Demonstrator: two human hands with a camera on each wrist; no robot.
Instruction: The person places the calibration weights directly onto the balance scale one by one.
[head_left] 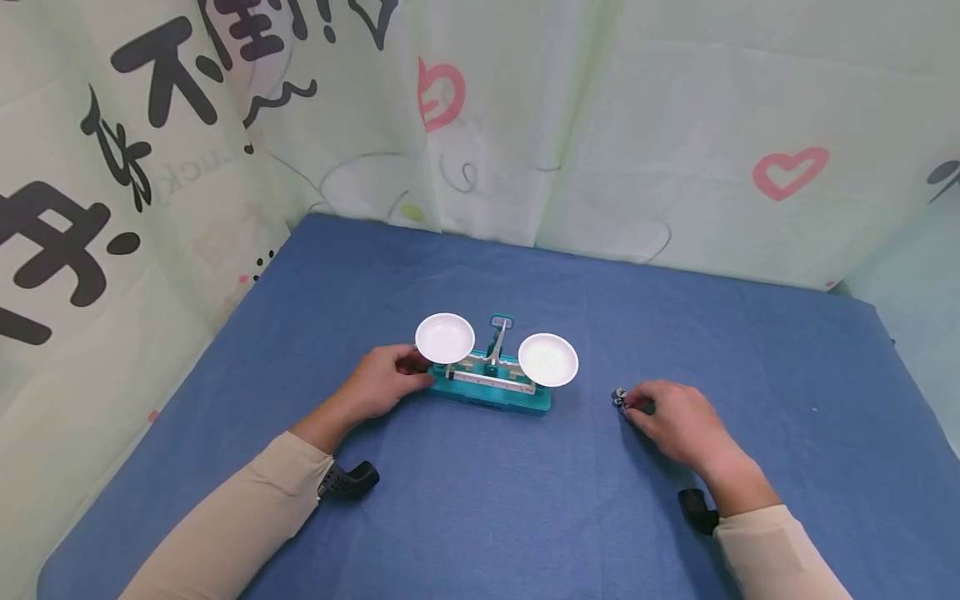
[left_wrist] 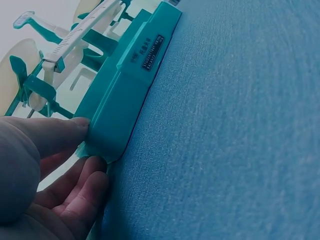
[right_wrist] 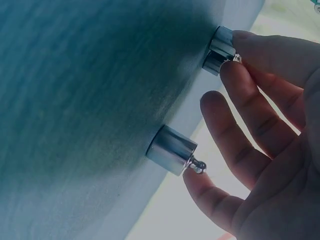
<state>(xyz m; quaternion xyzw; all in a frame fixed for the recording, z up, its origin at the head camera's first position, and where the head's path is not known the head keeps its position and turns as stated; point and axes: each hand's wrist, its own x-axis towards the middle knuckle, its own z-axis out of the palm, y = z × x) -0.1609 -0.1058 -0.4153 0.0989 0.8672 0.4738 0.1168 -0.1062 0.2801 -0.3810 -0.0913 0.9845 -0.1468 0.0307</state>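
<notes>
A teal balance scale [head_left: 491, 393] with two white pans stands on the blue table. At its left end, my left hand [head_left: 382, 382] grips the base, thumb on the front top edge and fingers curled by the end, as the left wrist view shows on the teal base [left_wrist: 117, 105]. To the right of the scale, my right hand [head_left: 678, 421] pinches at a small group of metal weights [head_left: 618, 398]. In the right wrist view, thumb and fingertips are at an upper silver weight [right_wrist: 223, 41]; a larger knobbed weight [right_wrist: 171, 149] stands upright by the little finger.
Blue cloth covers the table [head_left: 465, 517], and a pale curtain [head_left: 660, 125] with printed marks hangs behind it and at the left. Black wrist mounts [head_left: 352, 481] sit under both forearms. The right pan [head_left: 548, 360] lies between the scale's middle and the weights.
</notes>
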